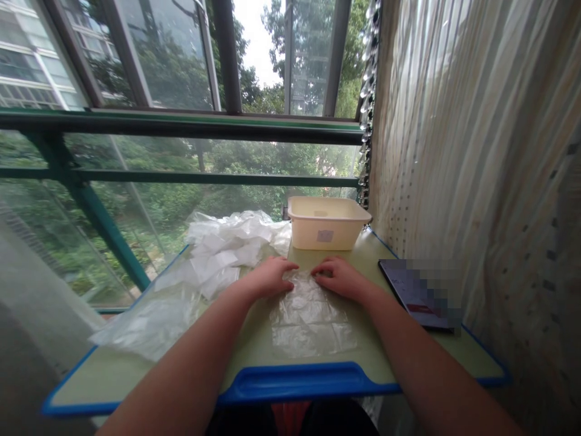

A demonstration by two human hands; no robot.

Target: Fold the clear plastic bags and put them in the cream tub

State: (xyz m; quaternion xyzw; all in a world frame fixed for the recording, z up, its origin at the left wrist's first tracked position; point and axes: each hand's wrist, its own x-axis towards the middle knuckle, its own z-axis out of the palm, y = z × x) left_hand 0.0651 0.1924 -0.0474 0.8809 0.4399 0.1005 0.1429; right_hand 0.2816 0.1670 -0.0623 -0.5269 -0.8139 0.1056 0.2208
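Note:
A clear plastic bag (313, 324) lies flat and creased on the table in front of me, its far edge between my hands. My left hand (271, 277) is at the bag's far left corner, thumb and fingers apart, the fingertips close to the plastic. At the far right corner, my right hand (338, 278) has its fingers curled, thumb and forefinger together at the bag's edge. To the left spreads a loose heap of clear plastic bags (222, 254), with another crumpled clear bag (154, 321) nearer to me.
A cream plastic bin (324, 233) with a small label stands at the table's back. A tablet (415, 297) lies at the right edge. The pale green table (245, 351) has a blue rim and a blue front tray (299, 380). Windows and railing stand behind; a curtain (436, 139) hangs right.

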